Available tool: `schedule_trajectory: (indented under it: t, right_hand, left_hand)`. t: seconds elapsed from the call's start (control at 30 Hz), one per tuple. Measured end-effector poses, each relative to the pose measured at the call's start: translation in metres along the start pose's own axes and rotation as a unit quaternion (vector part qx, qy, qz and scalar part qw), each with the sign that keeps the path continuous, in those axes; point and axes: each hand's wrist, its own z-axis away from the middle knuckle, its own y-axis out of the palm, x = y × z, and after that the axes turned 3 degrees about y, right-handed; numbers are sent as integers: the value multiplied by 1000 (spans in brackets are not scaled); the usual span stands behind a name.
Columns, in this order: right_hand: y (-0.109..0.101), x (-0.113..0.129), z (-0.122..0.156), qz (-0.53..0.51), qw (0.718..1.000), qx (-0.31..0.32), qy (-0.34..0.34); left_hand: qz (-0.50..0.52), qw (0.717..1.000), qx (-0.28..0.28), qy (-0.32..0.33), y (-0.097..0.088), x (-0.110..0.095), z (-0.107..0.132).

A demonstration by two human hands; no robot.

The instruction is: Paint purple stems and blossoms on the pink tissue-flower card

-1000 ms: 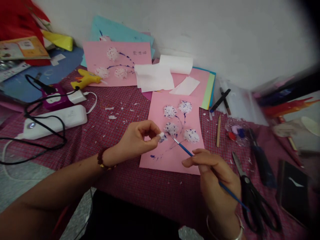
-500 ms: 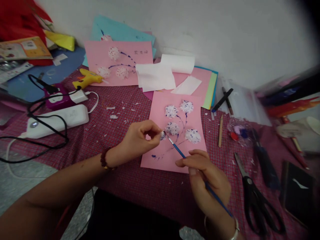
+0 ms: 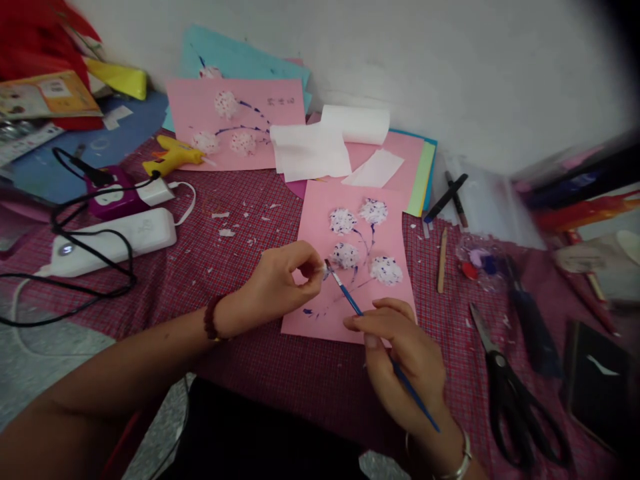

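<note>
A pink card (image 3: 350, 313) lies on the red checked cloth, with several white speckled paper tufts (image 3: 385, 270) and blue painted stems on it. My left hand (image 3: 280, 280) pinches a small white tuft (image 3: 325, 270) just above the card's left part. My right hand (image 3: 400, 347) holds a thin blue paintbrush (image 3: 350, 300), and the brush tip touches the pinched tuft. A dark bead bracelet sits on my left wrist, a silver bangle on my right.
Black scissors (image 3: 510, 393) and a dark tool lie right of the card, beside a paint blister (image 3: 475, 260), a wooden stick and pens. At the left are a white power strip (image 3: 120, 240), black cables and a yellow glue gun (image 3: 170, 157). Another pink card, coloured sheets and white tissue lie behind.
My right hand has shifted left and toward me, bringing the brush tip up against the tuft. My left hand stays pinched on the tuft in nearly the same spot.
</note>
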Motion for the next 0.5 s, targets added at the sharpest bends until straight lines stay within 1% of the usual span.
schedule_trajectory:
  t: [0.1,0.2,0.3,0.4,0.5]
  right_hand:
    - [-2,0,0,-4,1000,0,-10]
    - [-6,0,2,-10,1000,-9,9]
    - [-6,0,3,-8,1000,-15,21]
    - [-4,-1,2,2,1000,4,17]
    - [-4,0,2,-8,1000,14,15]
  left_hand:
    - [-9,1000,-9,-2,-2,0,-1]
    - [-14,1000,-14,0,-4,0,-3]
    - [-14,999,1,30,-3,1,-2]
    - [-15,997,13,74,-3,1,-1]
    - [-32,996,-5,84,-4,1,-3]
